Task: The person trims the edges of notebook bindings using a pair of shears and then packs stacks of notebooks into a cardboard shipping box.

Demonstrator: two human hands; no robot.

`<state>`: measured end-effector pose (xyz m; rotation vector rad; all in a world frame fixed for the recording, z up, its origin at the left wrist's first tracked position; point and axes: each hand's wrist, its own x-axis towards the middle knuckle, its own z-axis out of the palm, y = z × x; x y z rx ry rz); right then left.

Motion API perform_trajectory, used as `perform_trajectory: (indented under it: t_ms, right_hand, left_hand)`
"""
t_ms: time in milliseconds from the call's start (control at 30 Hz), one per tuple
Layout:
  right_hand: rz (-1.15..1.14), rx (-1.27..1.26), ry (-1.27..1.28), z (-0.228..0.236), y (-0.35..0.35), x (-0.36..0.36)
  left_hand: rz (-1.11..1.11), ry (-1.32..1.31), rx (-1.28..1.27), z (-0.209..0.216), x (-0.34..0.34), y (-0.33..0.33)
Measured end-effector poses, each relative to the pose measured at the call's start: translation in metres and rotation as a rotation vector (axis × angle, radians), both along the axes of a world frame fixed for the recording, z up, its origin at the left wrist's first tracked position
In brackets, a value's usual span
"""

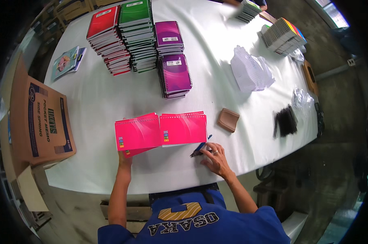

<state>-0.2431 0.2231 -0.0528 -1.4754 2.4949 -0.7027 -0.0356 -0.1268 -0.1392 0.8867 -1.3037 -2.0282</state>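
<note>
Two piles of pink spiral notebooks lie side by side in front of me, a left pile [137, 134] and a right pile [184, 129]. At the near edge of the left pile is my left hand [125, 158], holding it from below; most of its fingers are hidden under the covers. One pink notebook in that pile sticks out askew. My right hand [217, 161] rests by the near right corner of the right pile, its thumb and fingers apart. Its fingertips are at small blue-handled pliers [199, 149], which lie on the table.
Tall stacks of red [104, 24], green [136, 16] and purple notebooks [176, 73] stand behind. An open carton [50, 122] is at left. To the right are a brown block [228, 120], crumpled white paper [251, 70], black wire spirals [286, 121] and a notebook stack [282, 37]. Another person is at the far edge.
</note>
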Motion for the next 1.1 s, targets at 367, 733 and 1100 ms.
perform_trajectory:
  t_ms: [367, 733, 1100]
  right_hand:
    - [-0.244, -0.176, 0.26, -0.029, 0.042, -0.07]
    - [-0.364, -0.159, 0.343, -0.017, 0.104, -0.086]
    - [-0.274, -0.359, -0.586, 0.084, -0.04, -0.104]
  left_hand:
    - [-0.003, 0.231, 0.014, 0.003, -0.024, 0.028]
    - [-0.149, 0.071, -0.136, 0.0, -0.066, 0.052]
    - [0.304, 0.109, -0.41, 0.089, 0.004, 0.072]
